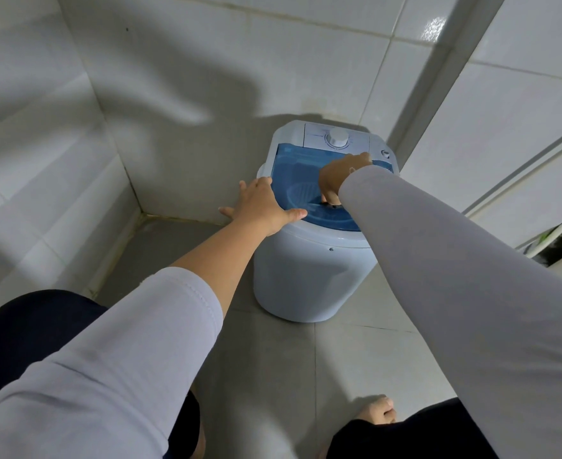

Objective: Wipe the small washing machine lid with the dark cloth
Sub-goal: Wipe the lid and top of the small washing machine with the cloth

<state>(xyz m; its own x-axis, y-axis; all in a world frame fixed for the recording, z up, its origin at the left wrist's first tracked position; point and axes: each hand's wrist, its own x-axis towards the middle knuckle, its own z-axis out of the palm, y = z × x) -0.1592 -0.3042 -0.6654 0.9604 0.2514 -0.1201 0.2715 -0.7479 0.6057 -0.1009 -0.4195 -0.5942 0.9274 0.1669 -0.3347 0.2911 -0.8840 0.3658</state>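
Item: small pale-blue round plastic washing machine, standing on grey floor tiles right of frame centre, tucked near the corner of glossy white tiled walls. Top: translucent blue plastic lid, closed flat, with a white round control dial on the panel just behind it. Left hand: fingers spread, palm flat against the lid's left edge and the machine's rim, gripping nothing, apparently steadying the unit. Right hand: at the right-centre of the lid, fingers curled downward and closed on a dark cloth, of which only a small dark scrap shows beneath the fingers at the lower part of the lid; most of it is hidden by the hand and the grey sleeve. Also present: a bare foot at bottom right. Risks, as judged: the machine looks light, so a hard sideways stroke could slide or tip it if the left hand lifts off; downward pressure on the thin lid could flex it or pop it from its hinge; a stroke carried too far towards the top of the frame could knock the dial; the bunched cloth gives small contact, so areas under the left hand and at the lid's far-left corner may go unwiped.
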